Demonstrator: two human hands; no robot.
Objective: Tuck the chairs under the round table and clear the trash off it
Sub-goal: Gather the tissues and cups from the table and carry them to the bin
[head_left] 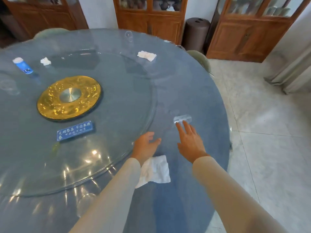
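A round blue table (193,91) carries a glass turntable (117,101). My right hand (190,140) reaches out with straight fingers, the fingertips touching a small clear plastic wrapper (182,118). My left hand (146,145) hovers open at the turntable's edge, holding nothing. A crumpled white napkin (155,170) lies just under my left wrist. More crumpled tissues lie at the far side (147,55) and far left (45,61). A blue paper cup (22,65) lies tipped on the turntable. Green chair backs show past the table at the right (200,60) and the far left (50,33).
A gold disc (69,96) sits at the turntable's middle, with a blue sign (75,130) beside it. Wooden cabinets (151,19) line the far wall. A dark cylinder bin (196,33) stands between two cabinets. Pale tiled floor (269,132) lies to the right.
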